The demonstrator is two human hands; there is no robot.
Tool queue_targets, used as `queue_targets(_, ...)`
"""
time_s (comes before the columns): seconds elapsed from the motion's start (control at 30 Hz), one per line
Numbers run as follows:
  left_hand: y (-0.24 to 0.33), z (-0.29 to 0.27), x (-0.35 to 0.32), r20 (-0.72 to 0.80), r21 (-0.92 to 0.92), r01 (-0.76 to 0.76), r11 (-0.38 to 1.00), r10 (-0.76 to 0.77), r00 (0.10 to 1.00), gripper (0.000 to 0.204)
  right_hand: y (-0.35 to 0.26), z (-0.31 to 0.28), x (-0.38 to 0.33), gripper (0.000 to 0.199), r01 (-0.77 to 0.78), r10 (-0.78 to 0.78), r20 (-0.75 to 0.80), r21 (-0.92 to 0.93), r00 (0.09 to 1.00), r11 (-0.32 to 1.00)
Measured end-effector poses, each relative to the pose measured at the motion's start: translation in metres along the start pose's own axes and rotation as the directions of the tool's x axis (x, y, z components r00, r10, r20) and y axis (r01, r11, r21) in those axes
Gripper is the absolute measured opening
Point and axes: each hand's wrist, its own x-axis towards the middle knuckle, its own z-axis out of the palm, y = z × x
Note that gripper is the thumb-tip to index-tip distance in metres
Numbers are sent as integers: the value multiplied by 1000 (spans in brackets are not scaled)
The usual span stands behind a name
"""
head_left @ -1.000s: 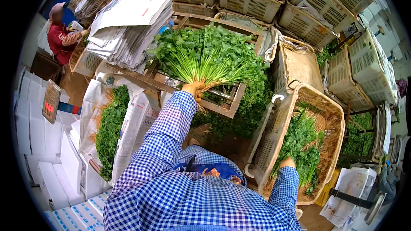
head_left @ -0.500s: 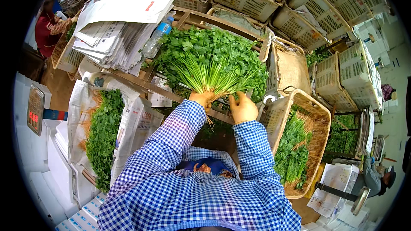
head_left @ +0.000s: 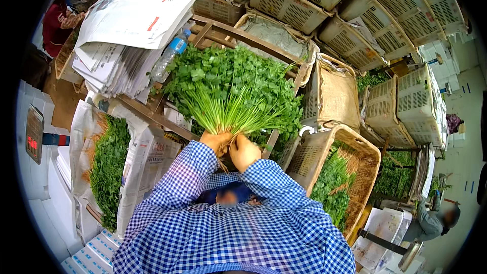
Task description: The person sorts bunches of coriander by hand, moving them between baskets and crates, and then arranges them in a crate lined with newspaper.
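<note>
A big bunch of leafy green herbs (head_left: 233, 83) with pale stems fans out over a wooden frame (head_left: 243, 35). My left hand (head_left: 217, 142) grips the stem end of the bunch from the left. Right beside it, my right hand (head_left: 244, 151) closes on the same stem end. Both of my forearms wear blue checked sleeves. A brown basket (head_left: 366, 172) with more green herbs stands to the right of my hands.
A stack of newspapers (head_left: 127, 35) and a plastic bottle (head_left: 167, 58) lie at the left. More herbs (head_left: 109, 167) lie on newspaper at lower left. Pale plastic crates (head_left: 324, 5) line the back. One person (head_left: 58, 20) stands far left, another (head_left: 431, 223) lower right.
My right hand left the basket on the right and joined the left hand on the stem end of the bunch. The bunch now sits closer and larger in view.
</note>
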Motion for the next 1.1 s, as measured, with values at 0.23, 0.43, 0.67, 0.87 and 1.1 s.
queue_targets(0.23,-5,4,-1,-62,-117,-143,983,136,989,35,41,-121,67,29,298,-290,-185,15,939,954)
queue_targets(0.43,-13,4,19,-34,-71,-117,991,115,993,37,77,-188,244,48,105,-160,-41,-587,986,803)
queue_targets(0.67,-37,-12,45,-73,27,26,999,-24,997,34,72,-264,156,20,-37,197,-338,426,921,904)
queue_targets(0.87,9,5,7,-32,152,-63,986,69,997,41,240,-240,144,19,222,339,-374,885,863,410)
queue_targets(1.1,-14,-11,22,-1,134,-205,969,207,978,28,173,-163,94,41,-339,367,-213,158,906,927)
